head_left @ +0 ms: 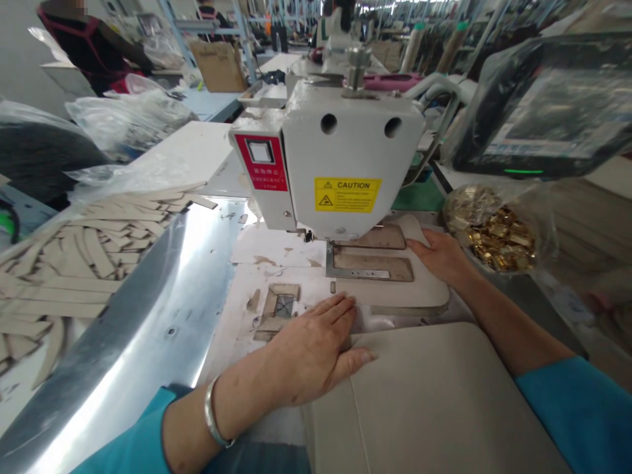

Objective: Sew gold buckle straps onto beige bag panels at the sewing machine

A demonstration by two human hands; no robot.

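Observation:
My left hand (316,345) lies flat, fingers stretched out, on the near edge of a beige leather piece (409,293) on the bed of a white sewing machine (340,171). My right hand (442,253) rests open on the far right edge of the same piece, beside the metal clamp frame (370,263) under the machine head. A larger beige panel (434,401) lies in front of me, under my left thumb.
Several beige strips (89,250) are piled at the left, partly under clear plastic. A bag of gold metal fittings (498,237) sits at the right, below a plastic-wrapped screen (548,112). A shiny metal plate (162,309) runs along the left. Another person (83,46) stands far back left.

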